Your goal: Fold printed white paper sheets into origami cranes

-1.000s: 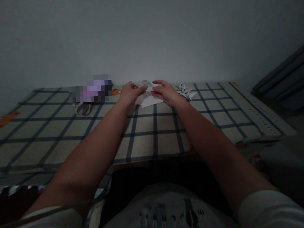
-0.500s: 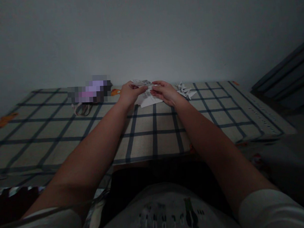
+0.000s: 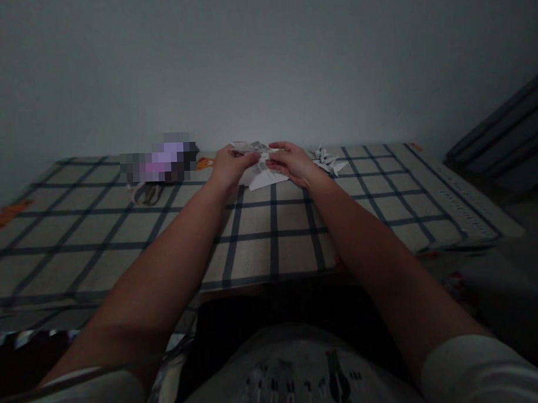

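Both hands are on a sheet of printed paper (image 3: 264,177), partly folded, near the back of the table. My left hand (image 3: 231,167) grips its left side, thumb on top and fingers behind. From the right, my right hand (image 3: 293,163) pinches the paper with thumb and bent fingers. The upper part of the sheet is raised between the hands, while a flat corner points toward me. Just beyond my right wrist lie several folded paper pieces with pointed tips (image 3: 328,161), close together.
A checked cloth (image 3: 253,255) covers the table, which meets a plain wall (image 3: 264,66) at the back. Left of the hands is a blurred-out purple object (image 3: 166,161) with a looped strap (image 3: 146,194) beside it. A dark ridged surface (image 3: 505,134) stands at right.
The raised part of the paper has shifted slightly between the fingers. Both hands stay in almost the same place and keep their hold.
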{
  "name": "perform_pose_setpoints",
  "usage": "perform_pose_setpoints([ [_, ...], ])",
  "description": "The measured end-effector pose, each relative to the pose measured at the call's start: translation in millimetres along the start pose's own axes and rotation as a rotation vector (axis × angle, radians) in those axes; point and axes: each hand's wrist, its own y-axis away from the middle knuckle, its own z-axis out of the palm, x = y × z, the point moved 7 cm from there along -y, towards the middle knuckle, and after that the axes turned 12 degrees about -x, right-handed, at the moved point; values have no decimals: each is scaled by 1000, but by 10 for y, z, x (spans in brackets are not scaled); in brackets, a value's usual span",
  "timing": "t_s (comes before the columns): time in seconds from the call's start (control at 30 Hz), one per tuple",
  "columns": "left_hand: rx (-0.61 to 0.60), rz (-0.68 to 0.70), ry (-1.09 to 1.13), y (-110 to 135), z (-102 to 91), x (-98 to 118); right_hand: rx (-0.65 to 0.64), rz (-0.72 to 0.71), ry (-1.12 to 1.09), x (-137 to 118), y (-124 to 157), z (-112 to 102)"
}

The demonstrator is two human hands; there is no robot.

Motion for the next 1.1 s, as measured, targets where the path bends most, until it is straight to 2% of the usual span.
perform_pose_setpoints([
  [0.23, -46, 17, 19, 12, 56, -25, -39, -23, 53, 14, 2, -11],
  [0.5, 2, 24, 57, 12, -8, 16, -2, -10, 39, 15, 2, -7],
  [0.63, -26, 22, 85, 5, 4, 41, 0, -40, 43, -17, -2, -21],
  [0.77, -57, 22, 88, 6, 2, 43, -17, 25, 31, 37, -5, -37],
  [0.9, -51, -14, -9, 17, -20, 24, -64, -4, 141, 47, -20, 8],
  [1.0, -63, -52, -1, 9, -14, -10, -45, -39, 258, 37, -41, 11],
  [1.1, -93, -86, 61, -3, 11, -31, 4, -58, 283, 24, -55, -41],
])
